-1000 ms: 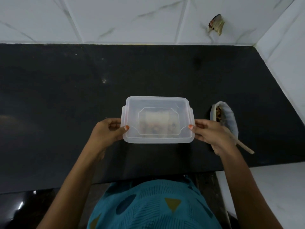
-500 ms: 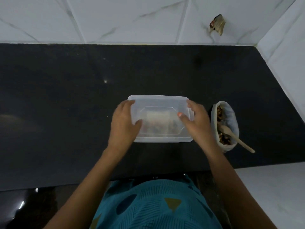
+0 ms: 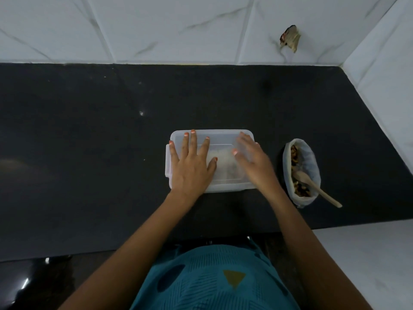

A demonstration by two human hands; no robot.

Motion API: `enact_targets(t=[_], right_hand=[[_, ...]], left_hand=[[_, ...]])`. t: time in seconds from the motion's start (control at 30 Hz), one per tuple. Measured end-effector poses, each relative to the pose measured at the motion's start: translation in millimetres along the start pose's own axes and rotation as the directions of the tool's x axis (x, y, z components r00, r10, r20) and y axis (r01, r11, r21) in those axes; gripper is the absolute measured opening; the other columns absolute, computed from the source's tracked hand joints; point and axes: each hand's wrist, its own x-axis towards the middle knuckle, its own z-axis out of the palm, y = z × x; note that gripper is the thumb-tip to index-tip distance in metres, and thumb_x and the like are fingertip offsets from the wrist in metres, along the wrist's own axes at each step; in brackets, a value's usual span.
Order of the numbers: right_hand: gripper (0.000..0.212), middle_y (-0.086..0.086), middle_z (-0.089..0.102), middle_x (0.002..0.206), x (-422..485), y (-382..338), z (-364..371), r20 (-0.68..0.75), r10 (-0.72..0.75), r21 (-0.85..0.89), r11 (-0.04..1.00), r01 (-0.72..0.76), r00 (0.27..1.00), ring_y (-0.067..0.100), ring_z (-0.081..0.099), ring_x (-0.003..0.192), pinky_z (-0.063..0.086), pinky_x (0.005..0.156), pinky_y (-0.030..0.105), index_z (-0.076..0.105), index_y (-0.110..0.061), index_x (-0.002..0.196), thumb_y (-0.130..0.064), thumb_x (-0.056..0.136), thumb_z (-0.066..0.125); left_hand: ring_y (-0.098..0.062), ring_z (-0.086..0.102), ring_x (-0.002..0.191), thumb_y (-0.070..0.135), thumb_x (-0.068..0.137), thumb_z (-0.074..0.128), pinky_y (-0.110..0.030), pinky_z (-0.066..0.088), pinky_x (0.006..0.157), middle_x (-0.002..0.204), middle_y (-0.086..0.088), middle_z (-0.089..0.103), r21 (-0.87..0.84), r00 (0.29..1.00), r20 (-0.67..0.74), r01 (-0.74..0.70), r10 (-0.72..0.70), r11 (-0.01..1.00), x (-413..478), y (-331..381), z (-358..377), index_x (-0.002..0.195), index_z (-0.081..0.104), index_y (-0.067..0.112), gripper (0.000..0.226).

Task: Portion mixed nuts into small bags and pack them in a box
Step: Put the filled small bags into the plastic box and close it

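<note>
The clear plastic box (image 3: 223,137) sits lidded on the dark counter (image 3: 89,153). Left hand (image 3: 190,168) and right hand (image 3: 254,163) lie flat on top of it, fingers straight, gripping nothing. It looks light, stiff and slick (apt to skid); take it by the short ends.

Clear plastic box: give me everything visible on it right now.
The box is a translucent, rectangular plastic container with rounded corners. Its lid is on, and a latch tab shows at its left side. It sits flat on the black countertop. The left hand and right hand lie palm-down on the lid, fingers extended. Something pale shows dimly inside, but its details are unclear.
</note>
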Motion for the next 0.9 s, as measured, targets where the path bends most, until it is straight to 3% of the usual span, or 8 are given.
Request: enact_targets(t=[0.07,0.13,0.27,0.37,0.53,0.67,0.8,0.9], right_hand=[[0.023,-0.006,0.057,0.120,-2,2,-8,-0.216,0.168,0.423,0.904,-0.062,0.962,0.009,0.054,0.110,0.045,0.097,0.032,0.057,-0.020,0.115,-0.015,0.093,0.049],[0.018,-0.002,0.063,0.107,0,8,-12,-0.267,0.374,0.571,0.804,-0.167,0.888,0.011,0.061,0.096,0.051,0.082,0.028,0.060,-0.022,0.105,-0.015,0.092,0.049],[0.014,0.004,0.066,0.084,7,22,-17,0.155,0.577,0.586,0.600,-0.544,0.802,0.019,0.063,0.078,0.053,0.075,0.034,0.063,-0.013,0.094,-0.019,0.092,0.051],[0.016,0.012,0.068,0.092,6,26,-21,0.336,0.584,0.534,0.528,-0.661,0.739,0.025,0.065,0.086,0.053,0.081,0.039,0.065,-0.007,0.098,-0.015,0.090,0.054],[0.014,0.006,0.067,0.087,11,30,-33,0.199,0.621,0.592,0.541,-0.598,0.759,0.017,0.065,0.080,0.053,0.074,0.033,0.061,-0.011,0.099,-0.020,0.090,0.054],[0.037,0.006,0.065,0.104,8,24,-32,0.101,0.538,0.484,0.708,-0.513,0.837,0.020,0.064,0.094,0.053,0.085,0.039,0.055,-0.012,0.116,-0.037,0.088,0.057],[0.034,0.007,0.064,0.107,0,14,-21,0.038,0.412,0.341,0.851,-0.399,0.911,0.018,0.064,0.094,0.054,0.077,0.032,0.054,-0.011,0.119,-0.021,0.087,0.060],[0.030,0.008,0.063,0.107,0,11,-15,-0.051,0.400,0.281,0.885,-0.371,0.915,0.019,0.062,0.094,0.053,0.078,0.033,0.055,-0.008,0.118,-0.019,0.090,0.055]], left_hand=[[-0.024,-0.008,0.145,0.047,0.098,0.021,-0.048,-0.011,0.113,0.157,-0.005,-0.006,-0.009,1.000,-0.001,-0.024,0.024,1.000,3,7,0,0.149,0.005,0.025,0.057],[-0.024,-0.005,0.145,0.055,0.093,0.010,-0.048,-0.009,0.113,0.158,-0.004,-0.004,-0.054,0.999,-0.007,-0.041,0.041,0.998,7,16,2,0.149,0.006,0.027,0.062],[-0.026,-0.007,0.145,0.060,0.092,0.013,-0.051,-0.009,0.113,0.157,-0.003,-0.009,-0.039,0.996,0.041,-0.078,0.080,0.996,9,27,13,0.148,-0.004,0.030,0.066],[-0.027,-0.008,0.144,0.059,0.093,0.017,-0.052,-0.009,0.112,0.156,-0.004,-0.014,0.006,0.995,0.047,-0.083,0.082,0.997,9,27,16,0.147,-0.009,0.030,0.067],[-0.027,-0.009,0.144,0.061,0.092,0.015,-0.053,-0.008,0.112,0.156,-0.004,-0.015,0.019,0.994,0.057,-0.096,0.095,0.995,10,27,17,0.146,-0.012,0.030,0.068],[-0.028,-0.008,0.144,0.061,0.092,0.014,-0.053,-0.007,0.112,0.156,-0.005,-0.015,0.020,0.995,0.042,-0.094,0.093,0.995,9,27,18,0.146,-0.012,0.030,0.068],[-0.028,-0.007,0.144,0.061,0.092,0.015,-0.054,-0.006,0.112,0.156,-0.004,-0.014,0.010,0.995,0.037,-0.088,0.087,0.996,8,28,19,0.147,-0.011,0.030,0.068],[-0.028,-0.008,0.144,0.061,0.092,0.014,-0.054,-0.007,0.112,0.156,-0.004,-0.015,0.020,0.996,0.038,-0.085,0.084,0.996,9,27,18,0.146,-0.012,0.030,0.068]])
